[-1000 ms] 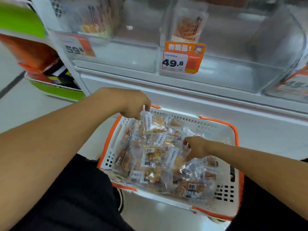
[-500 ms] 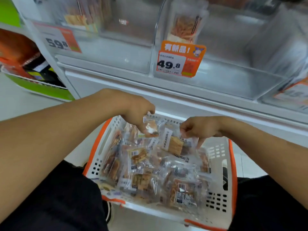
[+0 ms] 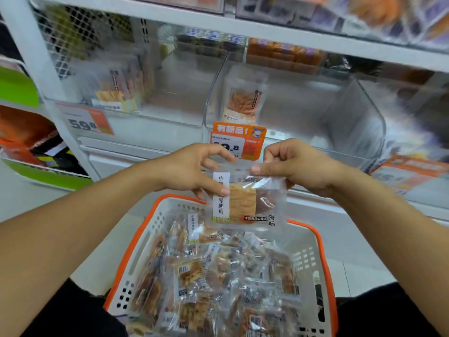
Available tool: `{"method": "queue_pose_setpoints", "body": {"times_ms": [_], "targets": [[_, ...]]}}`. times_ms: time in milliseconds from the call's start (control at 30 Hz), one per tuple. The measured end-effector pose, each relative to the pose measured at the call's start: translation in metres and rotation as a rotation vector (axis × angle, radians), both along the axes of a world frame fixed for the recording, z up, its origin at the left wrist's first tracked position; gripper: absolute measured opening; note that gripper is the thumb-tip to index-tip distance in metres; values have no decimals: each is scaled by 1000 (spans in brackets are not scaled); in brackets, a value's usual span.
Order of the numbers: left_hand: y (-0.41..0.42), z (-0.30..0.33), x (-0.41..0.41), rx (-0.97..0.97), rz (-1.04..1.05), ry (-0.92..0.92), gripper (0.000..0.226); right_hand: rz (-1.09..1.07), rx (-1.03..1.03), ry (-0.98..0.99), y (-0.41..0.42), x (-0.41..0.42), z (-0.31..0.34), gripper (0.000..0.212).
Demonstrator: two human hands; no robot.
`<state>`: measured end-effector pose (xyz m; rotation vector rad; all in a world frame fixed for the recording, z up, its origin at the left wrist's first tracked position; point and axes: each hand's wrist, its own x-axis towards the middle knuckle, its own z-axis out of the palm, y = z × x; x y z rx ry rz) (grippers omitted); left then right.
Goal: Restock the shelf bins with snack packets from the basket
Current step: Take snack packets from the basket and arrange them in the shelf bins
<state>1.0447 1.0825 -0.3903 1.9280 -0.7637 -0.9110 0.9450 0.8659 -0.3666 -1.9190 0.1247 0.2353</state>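
Arms: yours are bare to past the elbow, no sleeves showing.
Legs: black fabric at 7 and 5 o'clock.

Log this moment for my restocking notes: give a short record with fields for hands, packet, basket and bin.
left hand: pinches packet's left edge
right hand: pinches packet's top right corner
packet: clear, upright, held above basket
basket: white with orange rim, holds many packets
bin: clear, behind hands, one pouch standing inside
price tag: orange, on bin front
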Motion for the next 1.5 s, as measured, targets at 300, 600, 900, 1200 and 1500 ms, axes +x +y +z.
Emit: {"method": "queue_pose_setpoints", "body": {"times_ms": [300, 600, 900, 1200, 1500], "targets": [[45, 18, 21, 352, -163, -131, 33, 225, 75, 367, -12, -13, -19, 29], [58, 30, 26, 77, 21, 71, 16, 274, 46, 415, -5, -12, -22, 24], [54, 37, 16, -81, 94, 253, 36, 292, 24, 229, 32, -7, -30, 48], [102, 57, 60, -138, 645, -430, 31, -69, -15, -344, 95, 63, 25, 18], [172, 36, 103, 220, 922, -679, 29, 109, -541, -187, 173, 247, 28, 24]]}}
